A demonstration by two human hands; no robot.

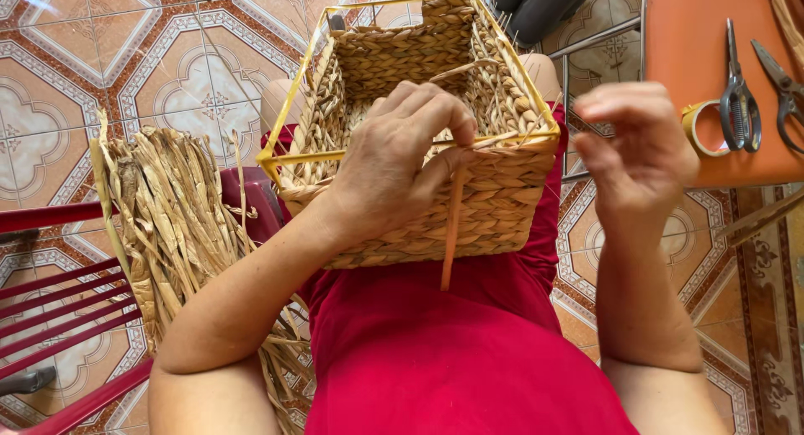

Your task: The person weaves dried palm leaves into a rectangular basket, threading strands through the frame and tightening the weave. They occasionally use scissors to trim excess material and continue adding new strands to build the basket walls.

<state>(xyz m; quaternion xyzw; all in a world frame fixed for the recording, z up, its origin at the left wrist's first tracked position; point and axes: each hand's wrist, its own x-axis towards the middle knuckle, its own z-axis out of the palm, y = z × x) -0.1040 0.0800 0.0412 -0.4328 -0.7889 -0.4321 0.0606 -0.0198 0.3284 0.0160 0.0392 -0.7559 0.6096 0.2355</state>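
my left hand [402,163] pinches a loose straw strip [453,226] at the rim of the woven basket [435,133] on my lap, my right hand [641,154] hangs loosely open beside it, sides look woven, rim not finished.

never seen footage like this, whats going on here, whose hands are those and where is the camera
There is one picture, taken by a camera worn on a person's head, looking down at their own lap. No machine is involved, only two bare hands.

On the lap, over red clothing, sits a woven basket built on a yellow frame. The left hand pinches a flat dried strand at the basket's near rim; its loose end hangs down the front. The right hand hovers beside the basket, fingers curled, holding nothing that I can make out.

A bundle of dried strips rests on a red chair at the left. On the orange surface at the upper right lie scissors, a tape roll and part of another metal tool. The floor is patterned tile.
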